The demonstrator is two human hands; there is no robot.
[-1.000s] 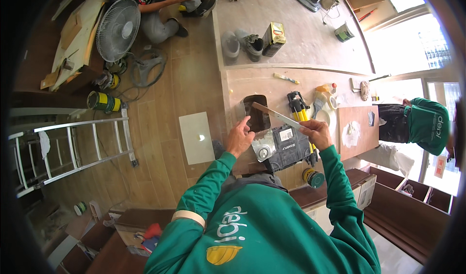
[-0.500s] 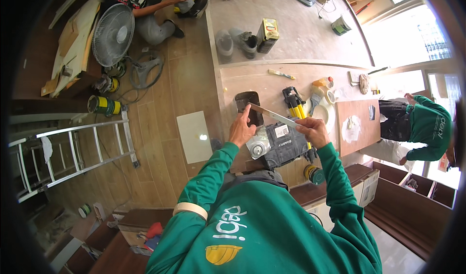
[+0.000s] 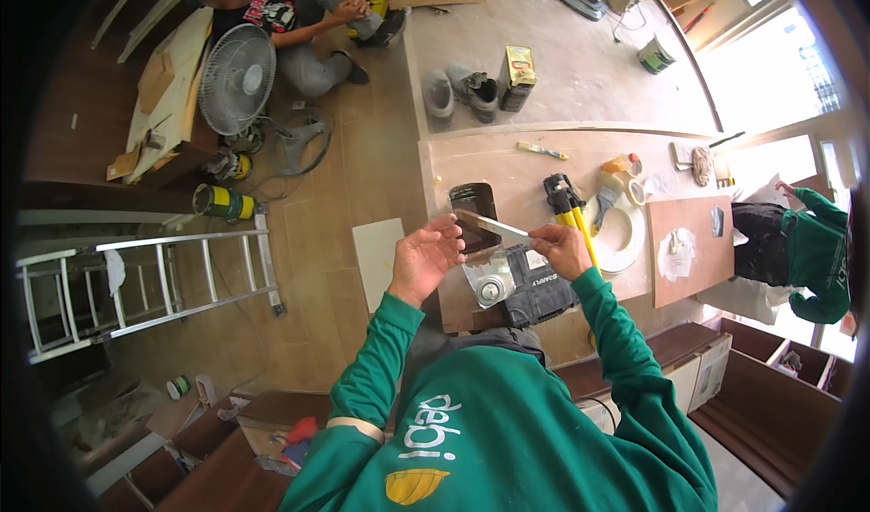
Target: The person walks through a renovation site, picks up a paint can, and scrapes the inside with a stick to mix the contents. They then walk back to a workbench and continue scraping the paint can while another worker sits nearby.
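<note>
My right hand [image 3: 564, 251] pinches one end of a narrow flat strip [image 3: 497, 227], silver-grey with a brownish far end. It is held tilted above the workbench. My left hand [image 3: 426, 263] is turned palm up beside the strip's brown end, fingers loosely bent and apart, with nothing gripped. Whether a fingertip touches the strip I cannot tell. Under the strip is a dark rectangular tray [image 3: 477, 193]. Just below my right hand lies a dark tool case [image 3: 544, 296], with a clear pack holding a round metal piece [image 3: 490, 289] at its left.
A yellow-and-black tripod-like tool [image 3: 568, 208], a brush [image 3: 605, 207] and a white ring-shaped plate [image 3: 636, 251] lie to the right. A ladder [image 3: 269, 267] and a fan [image 3: 237, 79] stand left. One person [image 3: 313, 68] sits far left; another [image 3: 820, 240] stands at right.
My left hand has drawn back from the strip's end, turning from a pointing finger to an upturned palm. My right hand still holds the strip. The view has shifted slightly.
</note>
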